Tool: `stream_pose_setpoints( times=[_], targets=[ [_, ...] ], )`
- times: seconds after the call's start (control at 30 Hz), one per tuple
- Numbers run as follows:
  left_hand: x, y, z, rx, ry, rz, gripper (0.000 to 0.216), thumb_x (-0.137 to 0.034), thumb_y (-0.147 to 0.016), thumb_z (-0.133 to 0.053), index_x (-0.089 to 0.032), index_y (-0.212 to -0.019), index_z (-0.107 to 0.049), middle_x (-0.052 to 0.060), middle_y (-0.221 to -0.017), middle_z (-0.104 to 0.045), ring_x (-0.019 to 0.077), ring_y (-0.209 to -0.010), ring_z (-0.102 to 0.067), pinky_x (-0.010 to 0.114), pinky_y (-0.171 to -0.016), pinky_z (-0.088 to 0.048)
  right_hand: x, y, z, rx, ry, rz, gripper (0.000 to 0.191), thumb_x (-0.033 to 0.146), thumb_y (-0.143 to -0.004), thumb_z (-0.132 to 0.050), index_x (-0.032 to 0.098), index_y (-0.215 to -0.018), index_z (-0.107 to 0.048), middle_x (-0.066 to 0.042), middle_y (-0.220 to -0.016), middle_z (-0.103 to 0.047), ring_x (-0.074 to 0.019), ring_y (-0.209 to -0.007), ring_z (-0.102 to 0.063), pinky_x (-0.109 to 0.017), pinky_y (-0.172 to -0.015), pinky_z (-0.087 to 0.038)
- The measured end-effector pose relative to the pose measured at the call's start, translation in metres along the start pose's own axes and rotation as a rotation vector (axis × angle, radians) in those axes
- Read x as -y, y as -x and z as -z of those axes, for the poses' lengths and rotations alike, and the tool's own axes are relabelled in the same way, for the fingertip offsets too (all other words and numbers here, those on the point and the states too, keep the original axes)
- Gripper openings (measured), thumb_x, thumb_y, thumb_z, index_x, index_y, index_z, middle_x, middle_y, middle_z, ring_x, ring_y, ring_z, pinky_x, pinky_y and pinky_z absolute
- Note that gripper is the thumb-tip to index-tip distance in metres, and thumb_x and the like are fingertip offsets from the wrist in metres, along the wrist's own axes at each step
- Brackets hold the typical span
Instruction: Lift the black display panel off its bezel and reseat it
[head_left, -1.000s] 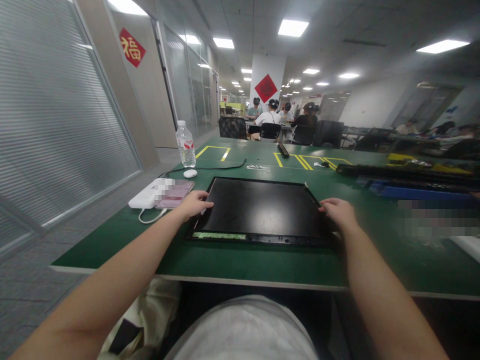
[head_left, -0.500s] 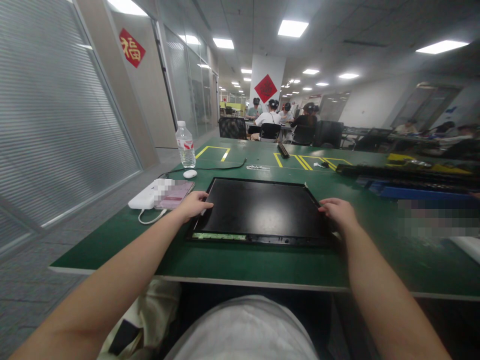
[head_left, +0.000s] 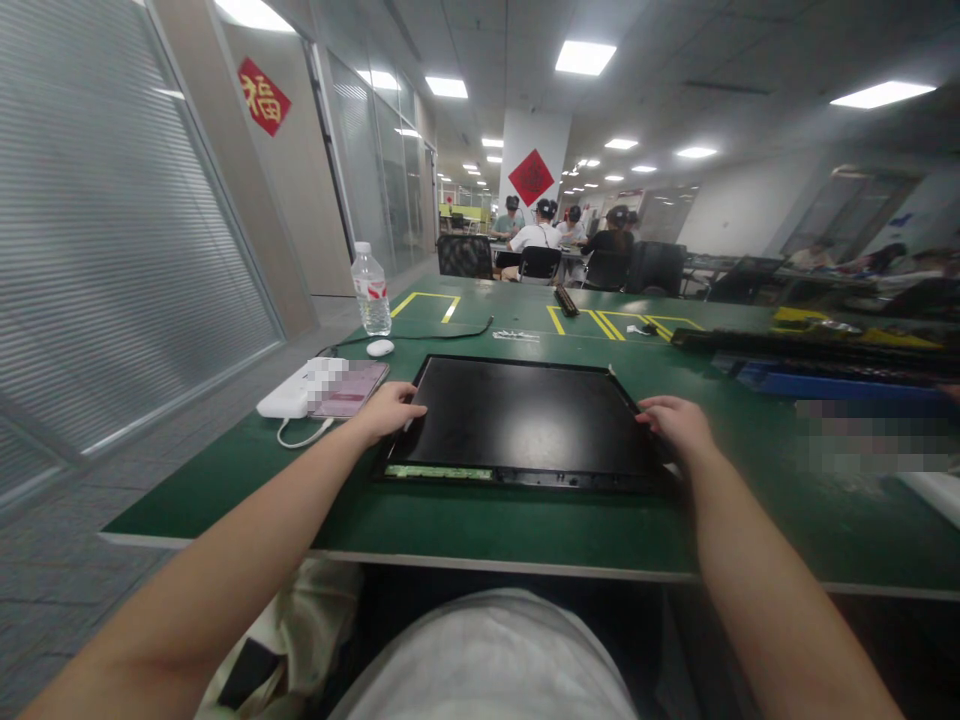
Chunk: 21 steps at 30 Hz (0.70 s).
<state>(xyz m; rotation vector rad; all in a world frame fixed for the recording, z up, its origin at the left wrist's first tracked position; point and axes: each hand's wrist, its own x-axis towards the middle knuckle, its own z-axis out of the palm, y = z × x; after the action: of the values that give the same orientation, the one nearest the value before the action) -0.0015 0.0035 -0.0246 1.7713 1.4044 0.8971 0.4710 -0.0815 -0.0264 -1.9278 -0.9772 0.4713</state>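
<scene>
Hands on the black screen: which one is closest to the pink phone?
The left hand, on the left edge of the screen, with the phone just beside it. The right hand sits on the opposite edge, far from the phone.

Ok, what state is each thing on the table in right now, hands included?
black panel: lying flat on the green table, dark face up, held at both side edges.
left hand: closed on the panel's left edge.
right hand: closed on the panel's right edge.
water bottle: upright, cap on.
phone: lying flat, screen up, partly on the white power bank.
</scene>
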Motion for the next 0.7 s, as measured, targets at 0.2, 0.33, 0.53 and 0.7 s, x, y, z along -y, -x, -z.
stream_pose_setpoints(
  times=[0.2,0.33,0.53,0.7],
  targets=[
    [0.003,-0.002,-0.001,0.004,-0.031,-0.025,0.033,-0.038,-0.056,-0.072,-0.017,-0.081,-0.071,0.005,-0.078,-0.073,0.0259,-0.074,-0.065,0.035,-0.066,-0.048,-0.002,-0.002,-0.001,-0.013,0.011,0.012,0.033,0.019,-0.063,-0.059,0.017,-0.092,-0.076,-0.007,-0.079,-0.077,-0.0150,-0.056,-0.059,-0.027,-0.058,-0.047],
    [-0.002,0.001,0.000,0.003,-0.035,-0.037,0.027,-0.036,-0.056,-0.072,-0.018,-0.076,-0.070,0.005,-0.078,-0.072,0.0262,-0.077,-0.066,0.035,-0.070,-0.049,-0.001,-0.001,-0.001,-0.014,0.004,0.011,0.031,0.019,-0.063,-0.059,0.018,-0.090,-0.075,-0.007,-0.078,-0.076,-0.0158,-0.057,-0.060,-0.028,-0.059,-0.048],
    [-0.009,0.003,0.000,-0.063,-0.117,-0.024,0.019,-0.032,-0.056,-0.072,-0.020,-0.069,-0.069,0.006,-0.079,-0.072,0.0300,-0.085,-0.066,0.037,-0.074,-0.051,-0.003,-0.001,0.000,-0.010,0.005,0.033,0.031,0.018,-0.063,-0.059,0.018,-0.089,-0.075,-0.007,-0.078,-0.077,-0.0155,-0.056,-0.060,-0.028,-0.059,-0.049],
    [-0.008,0.002,0.001,-0.056,-0.208,-0.032,0.018,-0.033,-0.058,-0.071,-0.021,-0.071,-0.070,0.008,-0.089,-0.072,0.0329,-0.096,-0.066,0.038,-0.082,-0.052,0.000,0.002,0.001,-0.014,0.037,0.038,0.031,0.019,-0.063,-0.059,0.019,-0.089,-0.075,-0.007,-0.077,-0.076,-0.0162,-0.058,-0.061,-0.028,-0.057,-0.048]
  ],
)
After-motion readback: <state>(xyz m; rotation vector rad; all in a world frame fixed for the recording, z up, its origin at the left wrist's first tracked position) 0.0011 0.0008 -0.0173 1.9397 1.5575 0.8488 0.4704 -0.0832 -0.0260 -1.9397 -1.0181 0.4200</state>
